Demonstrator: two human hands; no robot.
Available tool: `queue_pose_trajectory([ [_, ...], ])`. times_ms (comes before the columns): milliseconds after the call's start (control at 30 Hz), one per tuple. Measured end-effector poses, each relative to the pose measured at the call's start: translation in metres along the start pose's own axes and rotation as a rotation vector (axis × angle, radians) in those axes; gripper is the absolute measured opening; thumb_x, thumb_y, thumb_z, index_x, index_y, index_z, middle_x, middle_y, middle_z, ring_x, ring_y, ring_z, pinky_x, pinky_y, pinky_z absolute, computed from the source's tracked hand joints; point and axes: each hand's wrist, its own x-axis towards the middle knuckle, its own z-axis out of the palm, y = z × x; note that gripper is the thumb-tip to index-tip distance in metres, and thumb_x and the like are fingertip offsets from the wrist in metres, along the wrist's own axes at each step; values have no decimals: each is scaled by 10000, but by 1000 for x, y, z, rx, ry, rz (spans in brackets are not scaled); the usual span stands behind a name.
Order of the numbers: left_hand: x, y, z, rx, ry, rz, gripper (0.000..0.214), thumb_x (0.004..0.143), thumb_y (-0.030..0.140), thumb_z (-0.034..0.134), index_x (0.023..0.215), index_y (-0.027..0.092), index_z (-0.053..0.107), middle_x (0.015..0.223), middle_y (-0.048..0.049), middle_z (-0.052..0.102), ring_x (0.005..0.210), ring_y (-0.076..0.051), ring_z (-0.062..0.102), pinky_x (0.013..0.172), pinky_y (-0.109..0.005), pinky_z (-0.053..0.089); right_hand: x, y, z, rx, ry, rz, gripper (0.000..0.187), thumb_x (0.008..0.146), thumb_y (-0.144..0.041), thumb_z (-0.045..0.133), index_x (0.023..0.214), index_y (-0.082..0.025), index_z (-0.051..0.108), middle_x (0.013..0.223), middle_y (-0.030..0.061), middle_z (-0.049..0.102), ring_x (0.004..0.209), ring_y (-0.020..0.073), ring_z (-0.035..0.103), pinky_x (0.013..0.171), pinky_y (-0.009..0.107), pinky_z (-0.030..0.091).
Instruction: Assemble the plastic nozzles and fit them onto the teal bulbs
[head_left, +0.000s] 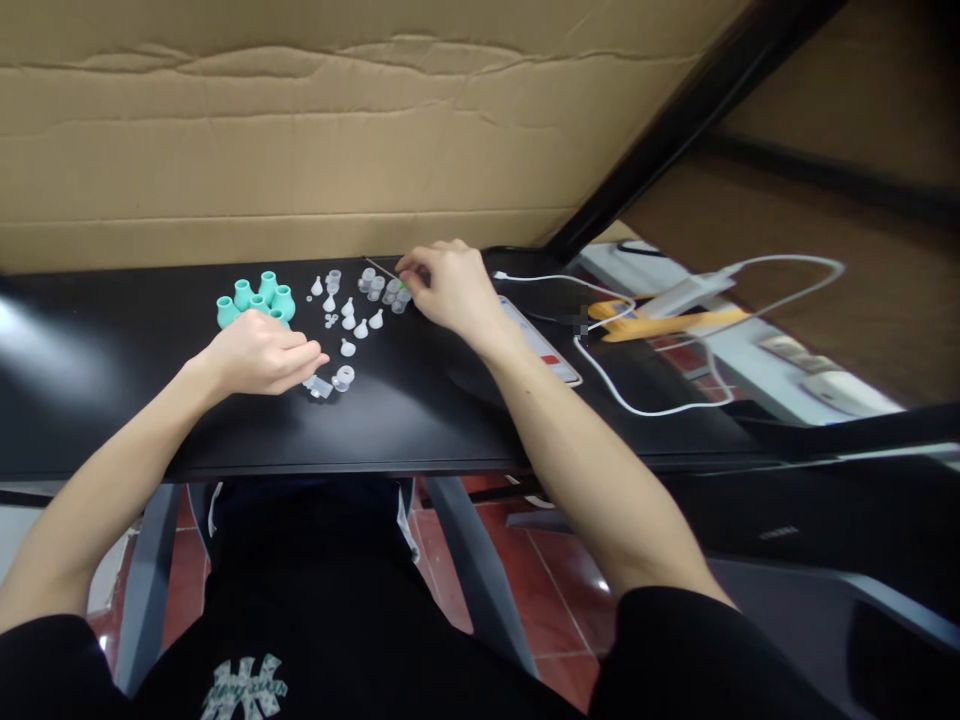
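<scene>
Taking twelve o'clock as straight away from the wearer, I have the left hand (259, 355) low over the black bench (420, 415), its fingers bent and drawn together above a flat, clear plastic piece (319, 387); I can't tell from here whether they grip it. A clear, flanged plastic spool (344, 378) sits just beside that piece, at about three o'clock. At twelve o'clock of this hand, partly hidden by it, I see a cluster of teal, narrow-necked bulbs (242, 295). Small white, teardrop-shaped plastic pieces (361, 329) lie scattered at one to two o'clock. Further out, the right hand (454, 288) reaches in with fingers curled and slightly parted, beside a group of clear, cylindrical plastic pieces (376, 289) at nine o'clock. A thin, pale rod (381, 267) runs from about ten o'clock to its fingertips, but I can't confirm a grasp. At four o'clock of that hand, partly behind the forearm, lies a pale-edged, rectangular phone (541, 345), with a white cable (634, 408) looping beyond it.
</scene>
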Motion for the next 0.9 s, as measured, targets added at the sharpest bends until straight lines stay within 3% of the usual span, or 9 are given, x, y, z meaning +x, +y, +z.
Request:
queue_pose_trajectory([
  [100,0,1,0,-38,12,1,438,1134,274,528,706,191,564,537,43,474,430,-134,491,540,-279,387,-1,6,6,-3,-17,-9,253,1026,-247,561,1112,-188,792,1126,195,795,1111,414,714,1054,613,523],
  [300,1,3,-1,-7,20,21,436,1119,257,549,687,194,551,536,36,489,413,-131,441,506,-284,294,-6,0,6,15,-36,34,254,937,-259,668,1138,-203,813,1114,163,829,957,353,751,927,519,573],
  [467,-1,2,1,-57,0,-11,436,1118,264,551,687,198,559,533,35,497,419,-135,431,525,-300,333,-8,0,1,52,-42,63,343,905,-153,613,1179,-194,816,1034,136,862,895,332,774,897,491,594],
  [600,-2,1,1,-121,4,-45,431,1115,264,555,690,201,567,530,41,487,432,-138,453,571,-313,408,-7,0,1,39,-41,44,265,908,-205,660,1103,-223,838,1008,129,872,951,364,785,904,518,604],
  [800,-1,1,2,22,39,18,453,1122,269,540,676,190,531,520,40,473,403,-120,459,499,-267,272,-7,-8,-4,34,-79,110,224,858,-158,677,990,-212,851,990,122,879,981,360,803,929,507,615],
  [900,-2,1,3,5,64,-20,428,1129,281,545,716,182,592,552,31,518,431,-133,521,520,-267,325,-6,-13,-16,159,-21,143,150,843,-169,683,898,-209,817,928,110,857,925,336,805,928,507,619],
])
